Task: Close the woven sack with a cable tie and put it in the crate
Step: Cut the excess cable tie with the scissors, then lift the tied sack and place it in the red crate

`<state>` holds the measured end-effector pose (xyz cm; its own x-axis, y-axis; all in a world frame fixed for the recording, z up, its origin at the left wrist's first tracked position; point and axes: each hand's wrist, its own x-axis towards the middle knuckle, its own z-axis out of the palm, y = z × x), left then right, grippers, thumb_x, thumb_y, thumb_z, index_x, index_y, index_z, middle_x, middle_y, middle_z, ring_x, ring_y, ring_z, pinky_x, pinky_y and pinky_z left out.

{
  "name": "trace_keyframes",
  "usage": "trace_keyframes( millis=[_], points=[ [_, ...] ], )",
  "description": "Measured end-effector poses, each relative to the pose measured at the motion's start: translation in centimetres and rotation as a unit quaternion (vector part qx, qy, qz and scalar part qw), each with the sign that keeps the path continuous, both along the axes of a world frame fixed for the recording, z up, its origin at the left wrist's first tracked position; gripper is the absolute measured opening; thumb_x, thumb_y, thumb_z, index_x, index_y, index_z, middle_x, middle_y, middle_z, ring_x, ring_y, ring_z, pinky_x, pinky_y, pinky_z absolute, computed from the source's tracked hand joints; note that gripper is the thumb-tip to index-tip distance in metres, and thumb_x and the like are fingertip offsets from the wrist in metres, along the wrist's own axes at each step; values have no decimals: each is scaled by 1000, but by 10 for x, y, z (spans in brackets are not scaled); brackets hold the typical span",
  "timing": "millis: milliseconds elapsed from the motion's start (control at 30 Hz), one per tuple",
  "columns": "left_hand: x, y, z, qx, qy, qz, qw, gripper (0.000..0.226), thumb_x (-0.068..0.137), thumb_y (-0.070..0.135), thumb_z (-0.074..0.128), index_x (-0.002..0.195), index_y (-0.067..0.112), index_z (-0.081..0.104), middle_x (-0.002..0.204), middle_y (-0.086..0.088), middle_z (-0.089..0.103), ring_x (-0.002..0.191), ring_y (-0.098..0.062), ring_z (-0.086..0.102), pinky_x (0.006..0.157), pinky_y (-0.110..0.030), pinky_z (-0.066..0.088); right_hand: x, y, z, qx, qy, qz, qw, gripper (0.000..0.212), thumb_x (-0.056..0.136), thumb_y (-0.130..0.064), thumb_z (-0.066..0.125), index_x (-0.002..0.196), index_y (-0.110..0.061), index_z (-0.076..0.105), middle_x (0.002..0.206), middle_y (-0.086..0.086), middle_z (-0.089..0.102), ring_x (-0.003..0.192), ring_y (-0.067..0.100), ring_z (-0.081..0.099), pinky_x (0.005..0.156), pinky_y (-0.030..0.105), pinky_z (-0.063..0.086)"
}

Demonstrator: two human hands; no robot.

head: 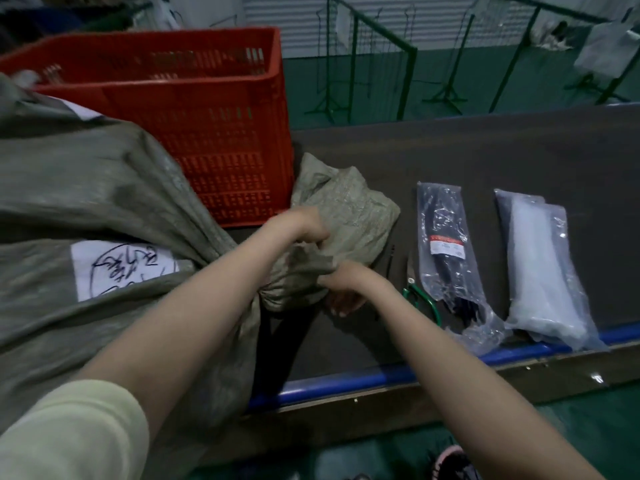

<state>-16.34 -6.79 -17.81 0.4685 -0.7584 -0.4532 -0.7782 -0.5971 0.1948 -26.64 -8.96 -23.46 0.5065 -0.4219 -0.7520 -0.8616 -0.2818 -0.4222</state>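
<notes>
A large grey-green woven sack point(86, 188) lies on the dark table point(485, 157), with a white label bearing black handwriting on its side. Its bunched neck point(346, 209) fans out to the right. My left hand point(298, 225) grips the gathered neck from above. Just below it, my right hand point(346, 284) is closed on the fabric; its fingers curl under the bundle. A black cable tie point(390, 263) lies on the table just right of the neck. The red plastic crate point(207, 109) stands behind the sack, at the back left.
Green-handled snips point(417, 289) lie right of the loose tie. Further right lie a bag of black cable ties point(446, 247) and a bag of white ones point(540, 268). A blue rail point(346, 381) runs along the table's near edge. Green metal racks stand behind.
</notes>
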Motion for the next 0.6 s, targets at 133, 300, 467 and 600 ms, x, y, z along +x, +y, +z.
trace_keyframes(
  millis=[133,300,467,600],
  points=[
    [42,36,14,148,-221,-45,963,57,87,35,55,137,10,42,144,-12,44,132,-32,42,105,-45,34,27,36,-2,96,9,39,995,79,83,-74,26,107,-5,55,83,13,66,59,18,60,56,21,43],
    [91,72,5,326,-210,-54,920,81,76,59,60,143,21,35,150,-1,36,138,-28,33,113,-46,25,44,73,-9,180,-32,24,983,82,79,-72,43,132,-9,46,106,8,55,94,21,56,69,29,47],
    [119,97,19,191,-157,-37,968,49,88,38,57,122,3,56,131,-13,56,116,-31,54,92,-36,45,72,100,-12,32,-255,-118,959,42,76,-25,67,113,-5,66,118,12,67,107,27,63,89,30,51],
    [139,111,49,55,-122,7,991,34,92,37,52,102,6,64,118,-16,63,96,-31,55,77,-31,41,85,106,18,-48,-338,-143,929,32,83,-20,59,112,-7,63,116,12,67,110,28,60,81,26,42]
  ],
)
